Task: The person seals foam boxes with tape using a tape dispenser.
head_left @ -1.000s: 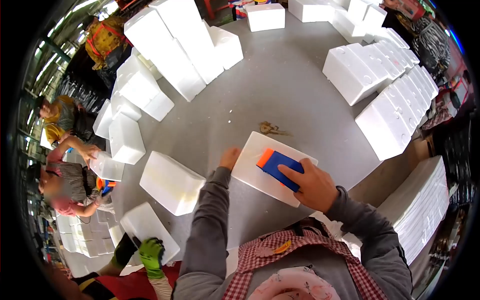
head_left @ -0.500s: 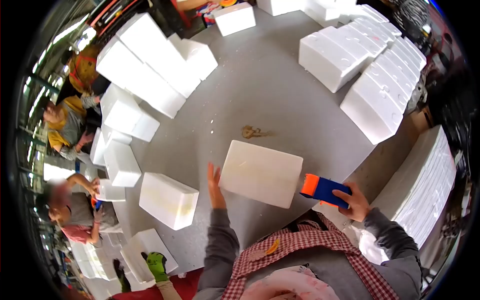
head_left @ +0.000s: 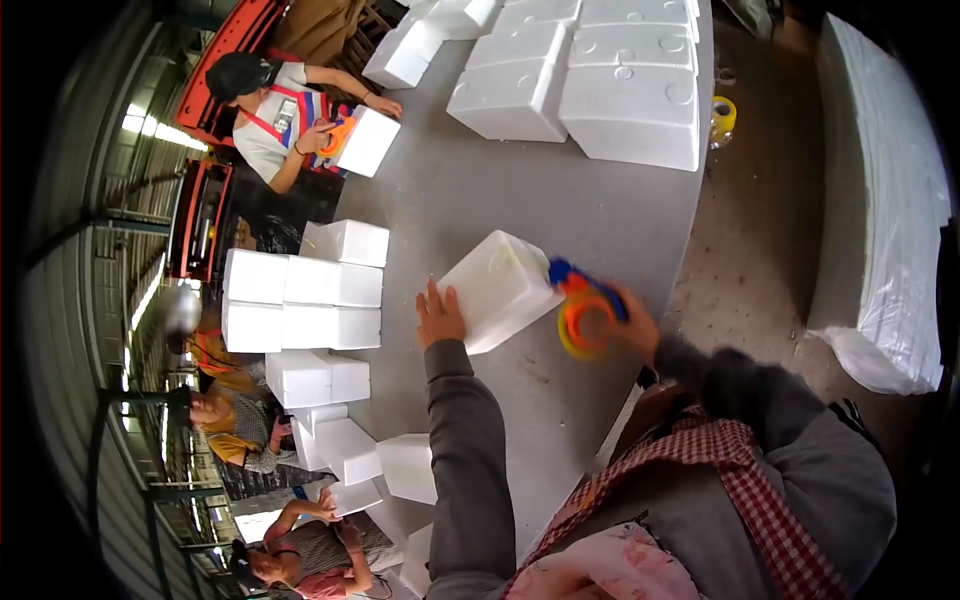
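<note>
A white foam box [head_left: 503, 290] sits on the grey table, one corner turned toward me. My left hand [head_left: 440, 314] lies against its left side, fingers stretched and apart. My right hand [head_left: 634, 327] is wrapped round a tape dispenser [head_left: 583, 312], blue and orange with a yellow-orange roll. The front end of the dispenser meets the right edge of the box. Motion blurs the right hand and the dispenser a little. Whether a strip of tape runs onto the box, I cannot tell.
White foam boxes [head_left: 630, 110] stand in rows at the far end. More stacked boxes [head_left: 305, 300] line the left side, where several people work. One person [head_left: 285, 120] holds a box and a tape dispenser. Wrapped white sheets [head_left: 880, 200] and a yellow tape roll [head_left: 722, 115] lie right.
The view has swung round. My left hand, beside the box before, now touches it. My right hand has brought the tape dispenser up to the box's right edge.
</note>
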Action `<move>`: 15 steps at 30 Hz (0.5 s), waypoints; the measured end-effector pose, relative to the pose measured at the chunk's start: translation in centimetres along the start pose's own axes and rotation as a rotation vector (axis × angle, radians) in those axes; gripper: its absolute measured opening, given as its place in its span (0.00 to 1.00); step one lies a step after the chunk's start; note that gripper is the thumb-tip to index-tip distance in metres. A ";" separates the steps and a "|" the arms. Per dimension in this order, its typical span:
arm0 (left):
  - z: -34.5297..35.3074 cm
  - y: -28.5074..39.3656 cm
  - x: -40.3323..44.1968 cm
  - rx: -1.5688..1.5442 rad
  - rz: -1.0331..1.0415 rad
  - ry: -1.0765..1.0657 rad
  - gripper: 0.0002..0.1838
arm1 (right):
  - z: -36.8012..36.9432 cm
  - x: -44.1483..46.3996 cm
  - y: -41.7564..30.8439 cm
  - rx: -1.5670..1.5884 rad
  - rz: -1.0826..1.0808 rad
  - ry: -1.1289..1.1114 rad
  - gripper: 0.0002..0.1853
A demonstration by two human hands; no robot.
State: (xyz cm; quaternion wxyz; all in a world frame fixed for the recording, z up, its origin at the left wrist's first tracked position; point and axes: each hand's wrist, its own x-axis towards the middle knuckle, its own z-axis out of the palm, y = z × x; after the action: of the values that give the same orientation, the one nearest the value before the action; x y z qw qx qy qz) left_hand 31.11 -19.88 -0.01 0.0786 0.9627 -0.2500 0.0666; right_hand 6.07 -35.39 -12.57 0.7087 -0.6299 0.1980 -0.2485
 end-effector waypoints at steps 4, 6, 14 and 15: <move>-2.4 3.6 -5.8 0.194 -0.344 -0.110 0.36 | 2.9 -3.3 -1.1 0.105 0.120 0.071 0.36; -3.8 4.4 -8.6 0.290 -0.325 -0.448 0.37 | 2.6 2.0 -2.2 0.047 0.154 0.024 0.36; -0.2 6.6 -12.2 0.070 0.051 0.160 0.26 | -3.9 -3.1 -4.8 0.250 0.321 -0.126 0.34; -0.6 8.2 -12.8 0.067 0.020 0.158 0.26 | -4.5 -6.9 -3.8 0.180 0.292 -0.187 0.34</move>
State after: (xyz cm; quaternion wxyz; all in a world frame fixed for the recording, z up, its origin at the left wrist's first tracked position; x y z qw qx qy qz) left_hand 15.92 -20.83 -0.64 0.0651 0.9541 -0.2500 0.1514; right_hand -2.55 -35.14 -9.57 0.8059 -0.5490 0.1977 -0.1002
